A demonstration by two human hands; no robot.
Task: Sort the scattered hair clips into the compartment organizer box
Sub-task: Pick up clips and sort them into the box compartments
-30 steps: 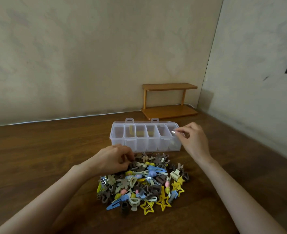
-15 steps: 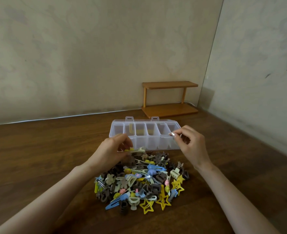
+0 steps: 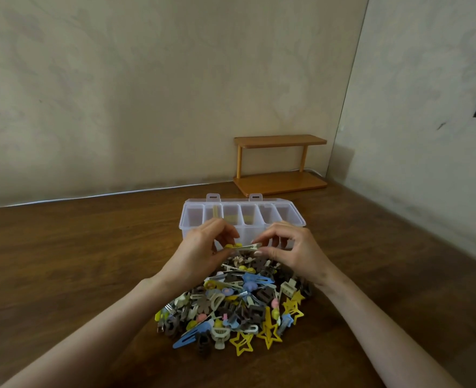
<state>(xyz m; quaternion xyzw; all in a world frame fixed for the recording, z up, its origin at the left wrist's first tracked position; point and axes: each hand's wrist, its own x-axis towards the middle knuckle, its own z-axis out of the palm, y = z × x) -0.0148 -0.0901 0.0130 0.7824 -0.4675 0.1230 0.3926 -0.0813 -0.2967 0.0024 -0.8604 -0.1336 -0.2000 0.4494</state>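
Observation:
A clear plastic organizer box (image 3: 292,218) with several compartments stands open on the wooden table, yellowish clips showing in its middle cells. In front of it lies a heap of hair clips (image 3: 236,306): yellow stars, blue snap clips, brown and cream claws. Just above the heap's far edge, my left hand (image 3: 200,250) and my right hand (image 3: 290,247) pinch the two ends of one long pale clip with a yellow ornament (image 3: 241,246). Both hands sit in front of the box's near wall.
A small two-tier wooden shelf (image 3: 280,163) stands at the back right against the wall. The room corner and right wall close off the table's right side. A white cable runs along the back edge.
My left hand lifted the yellow-ornament clip out of the heap. My right hand came down from the box's right end and took the clip's other end.

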